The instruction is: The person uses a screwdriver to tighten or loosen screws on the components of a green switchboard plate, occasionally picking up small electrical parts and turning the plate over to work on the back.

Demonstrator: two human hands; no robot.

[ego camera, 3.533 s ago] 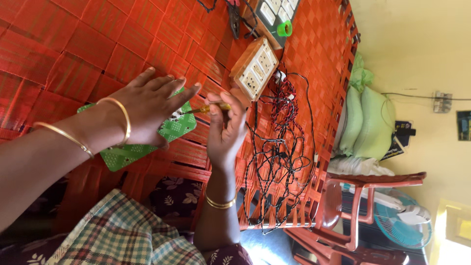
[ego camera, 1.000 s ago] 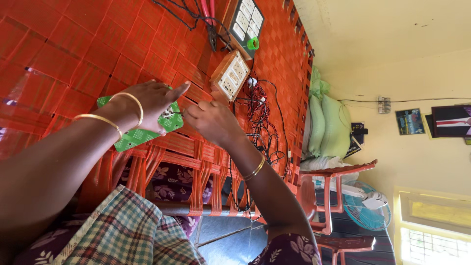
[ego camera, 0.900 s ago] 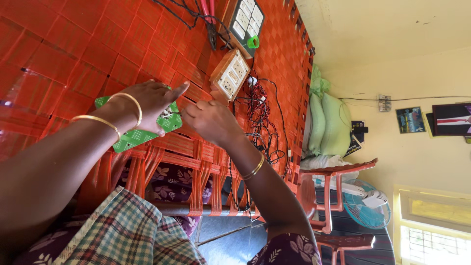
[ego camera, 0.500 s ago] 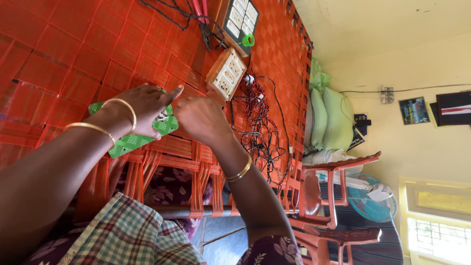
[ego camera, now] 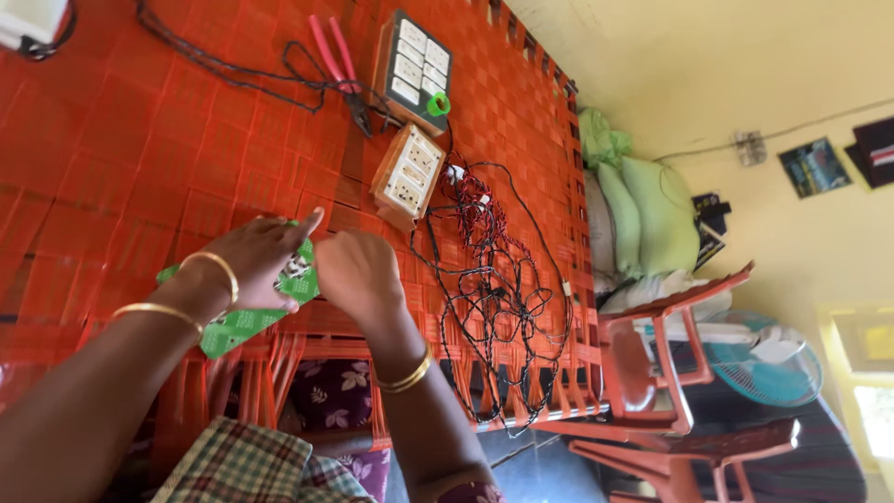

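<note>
While the woven orange cot (ego camera: pixel 140 158) fills most of the frame, a pale yellow wall (ego camera: pixel 745 65) takes the upper right, with two dark rectangular pictures (ego camera: pixel 812 166) fixed to it at the right edge. Green sacks (ego camera: pixel 652 210) lie at the cot's far end, right of centre, above a red plastic chair (ego camera: pixel 652 363) and a teal fan (ego camera: pixel 764 359) at lower right. A tangle of black and red wires (ego camera: pixel 489 279) spreads over the cot's middle. At top centre sit a dark switchboard (ego camera: pixel 413 70) and, just below it, a wooden-framed cream switchboard (ego camera: pixel 408 174); red-handled pliers (ego camera: pixel 340 70) lie left of them. At centre left, the left hand (ego camera: pixel 256 265), bangled, closes on a green circuit board (ego camera: pixel 237 312), thumb raised. The right hand (ego camera: pixel 358 270) curls beside it, touching the board's right end; whether it pinches anything cannot be told.
</note>
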